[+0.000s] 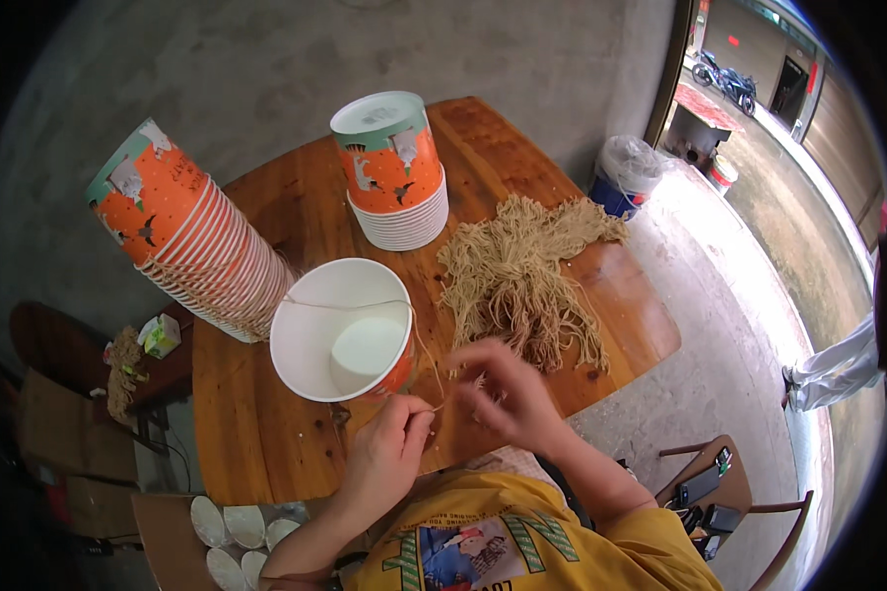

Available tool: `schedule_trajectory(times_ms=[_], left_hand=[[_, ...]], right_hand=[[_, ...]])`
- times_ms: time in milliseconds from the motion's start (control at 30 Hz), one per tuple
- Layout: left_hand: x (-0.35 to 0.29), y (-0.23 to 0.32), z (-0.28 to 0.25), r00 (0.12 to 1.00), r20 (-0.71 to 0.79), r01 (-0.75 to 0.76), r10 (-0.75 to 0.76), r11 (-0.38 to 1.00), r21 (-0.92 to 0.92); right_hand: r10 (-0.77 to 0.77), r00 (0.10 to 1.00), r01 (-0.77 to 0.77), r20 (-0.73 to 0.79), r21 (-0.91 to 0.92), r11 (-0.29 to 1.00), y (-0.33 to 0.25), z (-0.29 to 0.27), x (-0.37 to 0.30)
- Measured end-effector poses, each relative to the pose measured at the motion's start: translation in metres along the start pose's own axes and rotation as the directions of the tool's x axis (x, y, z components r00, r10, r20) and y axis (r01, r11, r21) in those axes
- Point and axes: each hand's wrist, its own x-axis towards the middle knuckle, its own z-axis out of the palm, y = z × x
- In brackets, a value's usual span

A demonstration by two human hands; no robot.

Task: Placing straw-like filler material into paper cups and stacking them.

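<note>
A paper bucket [291, 345], white inside and orange outside, stands on the wooden table with its open mouth facing me. A thin tan string [416, 325] crosses its mouth and runs down its right side toward my hands. My left hand [389, 448] is closed in a pinch on this string, just below the bucket. Beside it, to the right, my right hand [511, 396] is raised with bent fingers, smeared by motion; whether it holds string cannot be made out. Beyond that hand lies a large bundle of tan strings [522, 266].
A tall leaning stack of buckets [202, 236] with strings stands at left, a shorter upside-down stack [389, 167] at the back. Below the table's left side, a carton [158, 522] holds round white pieces. A chair [724, 483] with small items is at right, a lined bin [626, 177] behind.
</note>
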Motion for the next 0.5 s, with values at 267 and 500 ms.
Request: schedule_trajectory(times_ms=[267, 500], left_hand=[[-0.002, 0.000, -0.011, 0.970, -0.047, -0.219, 0.238, 0.943, 0.249], [-0.001, 0.000, -0.015, 0.953, -0.087, -0.247, 0.291, 0.909, 0.335]], right_hand=[[-0.042, 0.988, 0.032, 0.149, 0.066, 0.997, -0.006, 0.023, -0.001], [0.024, 0.985, -0.025, 0.172, -0.001, 1.000, -0.005, 0.025, 0.001]])
